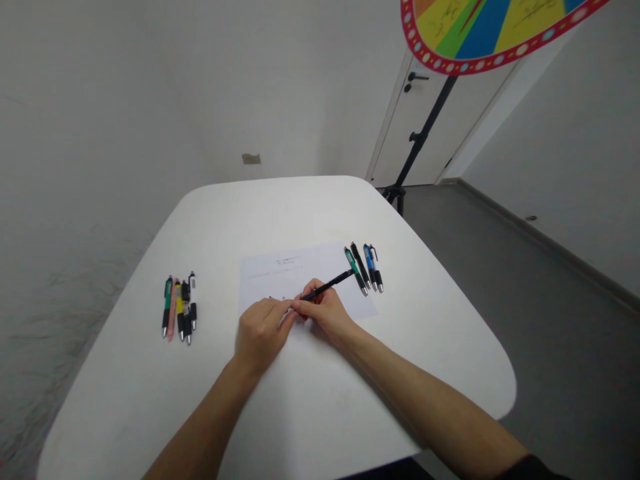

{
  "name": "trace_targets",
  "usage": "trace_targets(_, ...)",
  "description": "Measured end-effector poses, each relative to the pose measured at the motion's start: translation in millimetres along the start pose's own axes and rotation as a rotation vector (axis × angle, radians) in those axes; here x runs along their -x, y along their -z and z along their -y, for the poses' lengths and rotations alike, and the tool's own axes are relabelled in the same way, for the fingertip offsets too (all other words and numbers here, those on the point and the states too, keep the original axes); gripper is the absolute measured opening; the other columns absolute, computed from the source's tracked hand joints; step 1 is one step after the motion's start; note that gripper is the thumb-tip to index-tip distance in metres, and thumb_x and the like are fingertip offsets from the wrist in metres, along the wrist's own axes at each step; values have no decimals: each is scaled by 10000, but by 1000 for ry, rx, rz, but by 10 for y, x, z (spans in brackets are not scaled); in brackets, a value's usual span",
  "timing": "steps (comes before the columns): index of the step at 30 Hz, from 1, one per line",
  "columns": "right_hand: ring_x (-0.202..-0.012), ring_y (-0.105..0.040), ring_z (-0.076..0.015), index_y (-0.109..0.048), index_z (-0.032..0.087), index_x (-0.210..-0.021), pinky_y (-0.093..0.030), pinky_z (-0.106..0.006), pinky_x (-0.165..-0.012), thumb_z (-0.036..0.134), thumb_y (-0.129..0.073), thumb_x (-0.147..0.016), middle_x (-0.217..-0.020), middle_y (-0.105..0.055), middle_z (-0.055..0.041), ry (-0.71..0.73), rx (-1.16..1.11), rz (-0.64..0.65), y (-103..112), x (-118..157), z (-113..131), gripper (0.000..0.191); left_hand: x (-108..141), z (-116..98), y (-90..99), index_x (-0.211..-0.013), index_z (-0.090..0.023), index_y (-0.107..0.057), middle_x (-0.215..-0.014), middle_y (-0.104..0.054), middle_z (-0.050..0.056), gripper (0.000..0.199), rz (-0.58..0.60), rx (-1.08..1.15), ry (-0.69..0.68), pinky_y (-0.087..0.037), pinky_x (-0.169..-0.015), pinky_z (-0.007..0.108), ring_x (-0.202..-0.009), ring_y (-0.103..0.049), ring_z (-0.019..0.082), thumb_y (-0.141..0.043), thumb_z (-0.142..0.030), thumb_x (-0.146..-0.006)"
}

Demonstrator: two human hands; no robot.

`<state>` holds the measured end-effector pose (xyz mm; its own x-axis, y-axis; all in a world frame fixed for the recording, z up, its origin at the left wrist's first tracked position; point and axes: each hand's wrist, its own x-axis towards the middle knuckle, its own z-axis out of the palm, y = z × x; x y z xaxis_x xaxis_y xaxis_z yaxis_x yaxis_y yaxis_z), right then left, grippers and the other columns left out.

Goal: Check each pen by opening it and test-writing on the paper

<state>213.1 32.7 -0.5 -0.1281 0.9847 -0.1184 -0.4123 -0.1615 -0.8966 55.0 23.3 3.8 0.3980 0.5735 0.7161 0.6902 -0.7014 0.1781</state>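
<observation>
Right hand (325, 310): closed round pen (327, 285), likely to steady it.
Left hand (263, 333): curled at pen's lower end, perhaps bracing; hold unclear.
Pen: slanted above paper (265, 277), tip hidden.
Right pens (369, 261): by paper's right edge.
Left pens (179, 307): well apart, likely clear of arms.
Blocked: hands cover paper's near part.

Multicoloured wheel (485, 33) atop a black stand (429, 125), near a white door (453, 127).
</observation>
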Motion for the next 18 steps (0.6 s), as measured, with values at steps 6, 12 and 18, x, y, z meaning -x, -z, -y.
trace_targets(6,-526,-567,-114,-565,199,-682,-450,-268,-560,348,-881,-569,-581,-659,27,4,20,-11,17,-6,9,368,-10,40,33,-828,-161,-662,-705,-693,33,134,-1,-56,-21,-444,-635,298,-661,-609,170,-575,-186,-927)
trace_targets(12,-784,-681,-167,-558,199,-722,-528,-343,-760,387,-879,-603,-863,-746,-44,-73,-138,-87,25,-10,46,390,-10,279,159,-814,-176,-654,-735,-688,32,178,120,-51,-11,-457,-668,302,-693,-610,173,-542,-223,-944)
trace_targets(18,-878,-654,-180,-545,211,-720,-545,-374,-783,417,-890,-586,-919,-716,-36,-59,-226,-104,32,-37,51,423,-37,580,399,-818,-201,-669,-752,-691,38,233,291,-29,120,-462,-691,320,-716,-616,190,-491,-284,-944)
